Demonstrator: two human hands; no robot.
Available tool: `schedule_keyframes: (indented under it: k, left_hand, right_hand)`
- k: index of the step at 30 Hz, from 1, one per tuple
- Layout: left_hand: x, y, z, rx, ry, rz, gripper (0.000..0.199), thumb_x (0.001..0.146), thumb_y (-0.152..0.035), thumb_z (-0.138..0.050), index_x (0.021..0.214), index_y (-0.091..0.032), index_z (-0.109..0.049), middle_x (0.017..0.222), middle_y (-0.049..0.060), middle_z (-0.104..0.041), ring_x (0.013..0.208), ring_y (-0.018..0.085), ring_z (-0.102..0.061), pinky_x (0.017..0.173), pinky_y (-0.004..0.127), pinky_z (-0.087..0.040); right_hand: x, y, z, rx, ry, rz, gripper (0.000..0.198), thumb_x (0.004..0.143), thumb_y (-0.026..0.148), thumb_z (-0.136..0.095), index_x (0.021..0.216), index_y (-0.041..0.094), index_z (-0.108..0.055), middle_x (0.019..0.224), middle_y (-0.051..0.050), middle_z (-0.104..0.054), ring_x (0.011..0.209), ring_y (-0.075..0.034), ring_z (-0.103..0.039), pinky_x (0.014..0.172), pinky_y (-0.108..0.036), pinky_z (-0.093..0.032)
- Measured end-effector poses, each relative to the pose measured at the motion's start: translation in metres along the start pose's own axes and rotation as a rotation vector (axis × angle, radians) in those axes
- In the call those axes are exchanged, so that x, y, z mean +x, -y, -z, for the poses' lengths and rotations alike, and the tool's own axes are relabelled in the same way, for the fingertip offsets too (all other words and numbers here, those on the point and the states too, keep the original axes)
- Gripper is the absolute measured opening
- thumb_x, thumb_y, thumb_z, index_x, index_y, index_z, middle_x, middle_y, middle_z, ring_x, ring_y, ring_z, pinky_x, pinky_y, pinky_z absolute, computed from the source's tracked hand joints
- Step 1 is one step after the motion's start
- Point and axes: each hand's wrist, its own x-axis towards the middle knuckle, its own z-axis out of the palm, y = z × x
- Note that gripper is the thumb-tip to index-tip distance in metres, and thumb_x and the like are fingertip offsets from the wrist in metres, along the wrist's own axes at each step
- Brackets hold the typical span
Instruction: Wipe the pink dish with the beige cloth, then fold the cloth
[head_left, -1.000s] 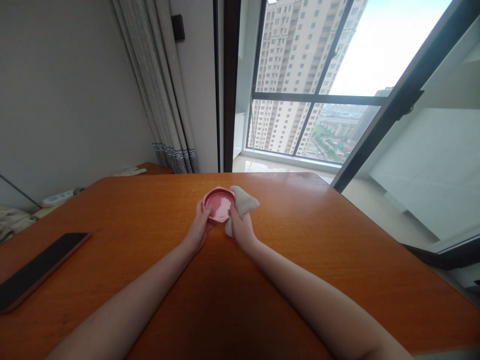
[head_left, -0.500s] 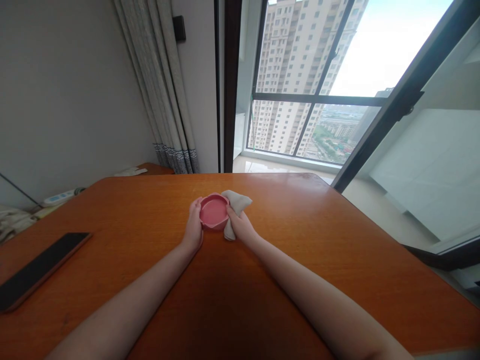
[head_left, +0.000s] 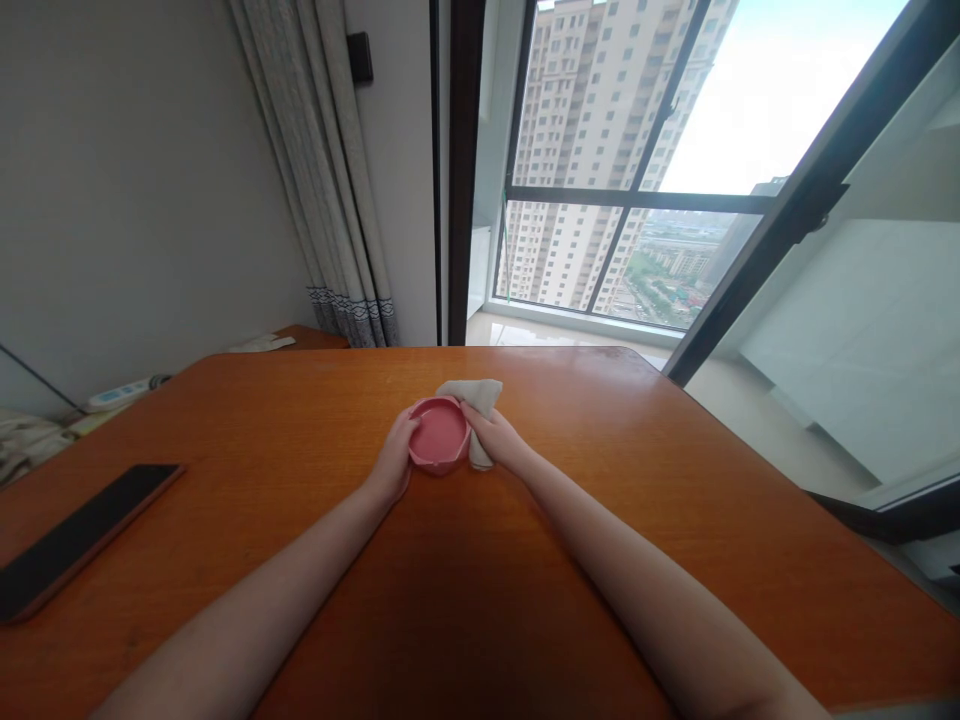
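Observation:
A shallow pink dish [head_left: 439,436], round with a wavy rim, is held between my hands over the middle of the table. My left hand [head_left: 394,455] grips its left edge, thumb over the rim and the other fingers mostly hidden beneath. At the dish's upper right edge, my right hand [head_left: 496,436] is closed on a pale cloth [head_left: 475,394], pressing it against the rim. The cloth sticks out behind and below the right hand. Whether the dish touches the table is hard to tell.
The brown wooden table [head_left: 600,520] spreads around my arms. A dark phone-like slab [head_left: 86,535] lies at the left. Beyond the left edge are a white power strip [head_left: 118,395] and some fabric [head_left: 30,445]. A curtain [head_left: 330,180] and window [head_left: 600,200] stand behind.
The dish has shifted slightly right and toward me, and seems to have turned. My right hand with the cloth has slid a little right along the rim; my left hand followed.

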Motion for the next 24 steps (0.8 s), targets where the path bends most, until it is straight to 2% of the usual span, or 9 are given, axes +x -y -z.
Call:
schedule_keyframes:
  k: [3,6,9,12,14,16,19,22,24]
  left_hand:
    - [-0.001,0.000,-0.003,-0.114,-0.085,-0.032,0.034,0.076,-0.031,-0.056,0.109,-0.021,-0.057,0.115,0.003,-0.060,0.108,0.018,-0.054,0.092,0.030,-0.043]
    - [-0.001,-0.004,-0.004,-0.101,-0.023,-0.007,0.038,0.074,-0.032,-0.061,0.111,-0.023,-0.054,0.113,0.002,-0.059,0.101,0.016,-0.056,0.083,0.027,-0.047]
    - [-0.001,-0.009,-0.001,-0.008,0.055,0.117,0.038,0.075,-0.041,-0.061,0.107,-0.021,-0.054,0.104,0.003,-0.059,0.091,0.016,-0.057,0.073,0.027,-0.048]
    - [0.001,-0.006,0.001,0.078,0.097,0.174,0.038,0.076,-0.042,-0.060,0.107,-0.020,-0.055,0.103,0.004,-0.060,0.091,0.017,-0.056,0.073,0.028,-0.048]
    - [0.003,-0.002,0.001,0.114,0.066,0.135,0.034,0.076,-0.038,-0.059,0.104,-0.019,-0.056,0.103,0.004,-0.060,0.095,0.017,-0.056,0.078,0.027,-0.046]
    - [0.004,0.002,0.001,0.116,-0.028,0.078,0.030,0.077,-0.034,-0.056,0.103,-0.018,-0.057,0.103,0.004,-0.060,0.096,0.017,-0.055,0.080,0.026,-0.046]
    - [0.002,0.002,-0.002,0.043,-0.106,0.060,0.035,0.077,-0.033,-0.056,0.110,-0.023,-0.053,0.107,0.003,-0.059,0.094,0.016,-0.056,0.076,0.027,-0.049]
    - [-0.002,-0.005,-0.004,-0.020,-0.001,0.109,0.042,0.074,-0.034,-0.062,0.114,-0.029,-0.050,0.110,0.002,-0.058,0.093,0.016,-0.057,0.073,0.028,-0.051]
    - [-0.004,-0.010,-0.005,-0.018,0.051,0.153,0.040,0.073,-0.039,-0.063,0.109,-0.027,-0.051,0.106,0.002,-0.058,0.086,0.015,-0.058,0.069,0.028,-0.051]
  right_hand:
    - [-0.008,0.002,-0.014,0.017,-0.035,0.135,0.043,0.081,0.048,-0.054,0.112,0.020,-0.063,0.118,-0.005,-0.063,0.121,-0.024,-0.049,0.108,-0.040,-0.030]
    - [-0.010,0.000,-0.017,-0.030,-0.094,0.244,0.046,0.080,0.041,-0.056,0.121,0.020,-0.057,0.128,-0.005,-0.056,0.126,-0.022,-0.043,0.111,-0.039,-0.024]
    - [-0.002,-0.005,-0.005,-0.075,-0.128,0.184,0.040,0.078,0.035,-0.055,0.113,0.018,-0.062,0.118,-0.005,-0.062,0.116,-0.024,-0.052,0.106,-0.041,-0.033]
    - [0.006,-0.009,0.008,-0.046,-0.096,0.048,0.031,0.075,0.036,-0.058,0.098,0.018,-0.068,0.101,-0.004,-0.069,0.103,-0.026,-0.059,0.098,-0.042,-0.042]
    - [0.007,-0.011,0.007,0.014,-0.078,-0.028,0.031,0.075,0.040,-0.060,0.096,0.019,-0.069,0.098,-0.004,-0.070,0.103,-0.026,-0.060,0.098,-0.041,-0.042]
    - [0.003,-0.014,-0.001,0.068,-0.086,-0.074,0.038,0.076,0.046,-0.058,0.101,0.019,-0.067,0.104,-0.006,-0.068,0.108,-0.026,-0.058,0.100,-0.041,-0.040]
    - [-0.006,-0.018,-0.020,0.080,-0.156,-0.008,0.050,0.078,0.048,-0.056,0.117,0.018,-0.058,0.121,-0.007,-0.061,0.120,-0.025,-0.049,0.106,-0.041,-0.033]
    - [-0.010,-0.020,-0.026,0.032,-0.225,0.133,0.052,0.078,0.040,-0.056,0.125,0.018,-0.051,0.129,-0.005,-0.055,0.125,-0.022,-0.043,0.111,-0.039,-0.025]
    - [-0.008,-0.018,-0.019,0.001,-0.240,0.154,0.044,0.079,0.036,-0.052,0.119,0.018,-0.056,0.122,-0.004,-0.059,0.121,-0.023,-0.047,0.110,-0.040,-0.026]
